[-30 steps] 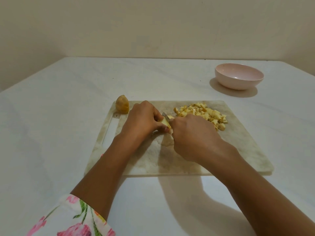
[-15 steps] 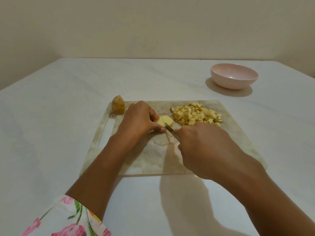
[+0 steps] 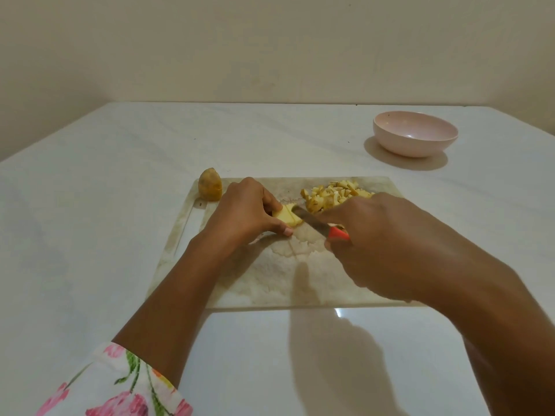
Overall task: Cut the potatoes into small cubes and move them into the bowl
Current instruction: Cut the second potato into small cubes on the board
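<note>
Nearest: floral sleeve (image 3: 120, 382) on the left arm. Right hand (image 3: 387, 244) is closed round a red-handled knife (image 3: 318, 224), blade angled up-left into the potato piece (image 3: 286, 217). Left hand (image 3: 243, 211) pinches that piece down on the cutting board (image 3: 270, 280), fingertips just beside the blade (the risk point). Step in hand: cutting, likely slicing into strips before dicing. Next move calls for a straight downward cut with fingers tucked back. Behind: cube pile (image 3: 333, 195) on the board's far side, uncut potato chunk (image 3: 210, 184) at the far-left corner. Farthest: pink bowl (image 3: 416, 133), apparently empty, well apart, so no transfer yet.
</note>
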